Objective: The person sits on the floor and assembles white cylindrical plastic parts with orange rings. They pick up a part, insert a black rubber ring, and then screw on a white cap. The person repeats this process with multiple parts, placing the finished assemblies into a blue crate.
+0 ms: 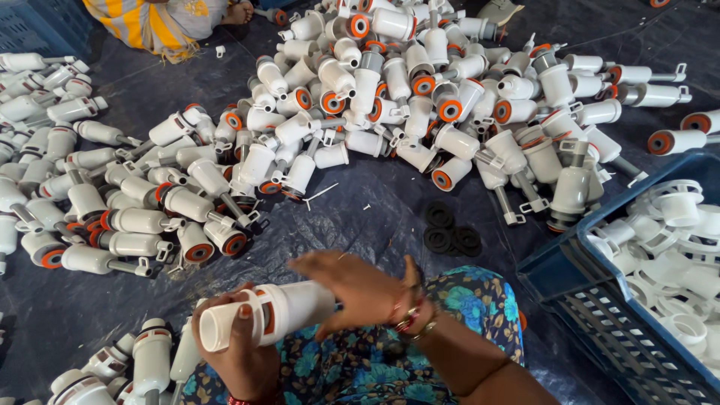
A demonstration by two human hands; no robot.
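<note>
My left hand point(241, 346) grips a white plastic cylinder part point(289, 309) with an orange ring, held sideways over my lap. My right hand point(360, 286) lies flat across the cylinder's right end, palm down, fingers spread and slightly blurred. A big heap of similar white plastic parts with orange seals point(390, 90) covers the dark tarp point(360, 210) ahead of me. Several black rubber rings point(450, 229) lie on the tarp just beyond my hands.
A blue plastic crate point(577, 300) holding white ring-shaped caps stands at my right. More white parts lie at the left point(90, 202) and lower left point(142, 360). Another person in striped yellow cloth point(150, 22) sits at the far top left.
</note>
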